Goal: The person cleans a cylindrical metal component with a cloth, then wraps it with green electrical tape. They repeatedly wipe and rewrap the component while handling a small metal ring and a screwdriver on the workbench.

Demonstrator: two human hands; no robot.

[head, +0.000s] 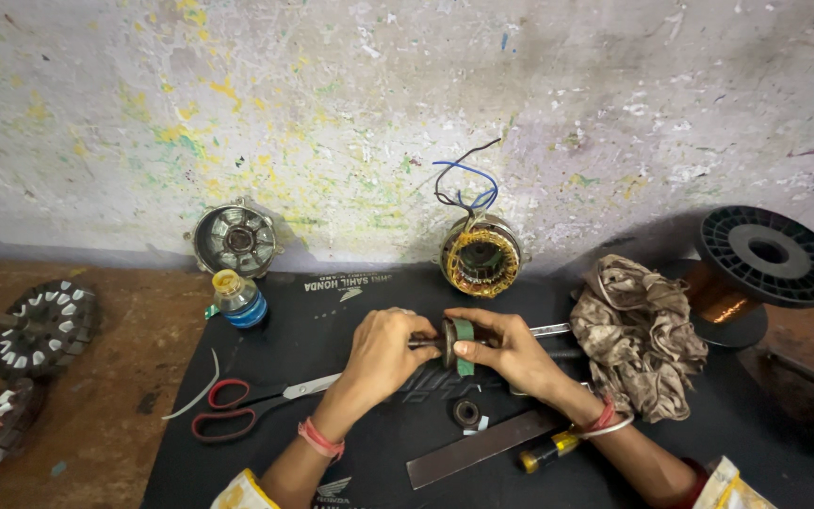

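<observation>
Green tape: band round a small dark disc-shaped part (454,344), held at mat centre, between both hands, just above the surface.
Shaft: thin metal rod (550,330) through the part, pokes out to the right.
R hand: right hand (511,351), thumb and forefinger pinch the taped part from the right; other fingers curled under.
L hand: left hand (383,351), fingers bunched together, closed on the part's left end; what's inside the grip can't be seen.
Small ring: dark ring (466,412) on mat, just below the hands, apart from them.
Metal strip: flat grey strip (478,448), lies diagonal near R forearm.
Screwdriver: yellow/black handle (546,452), touching the strip's right end.
Scissors: red handles (256,401), left of L wrist, blades point to the hands.
Bottle: small, blue, yellow cap (237,299), mat's left edge.
Stator: copper-wound stator (480,254) w/ loose wires, leans on wall behind the hands.
Housing: grey motor housing (236,239), by wall, left.
Rag: crumpled patterned rag (638,335), right of R hand.
Spool: black spool of copper wire (756,269), far right.
Mat: black mat (350,462) on wooden bench.
</observation>
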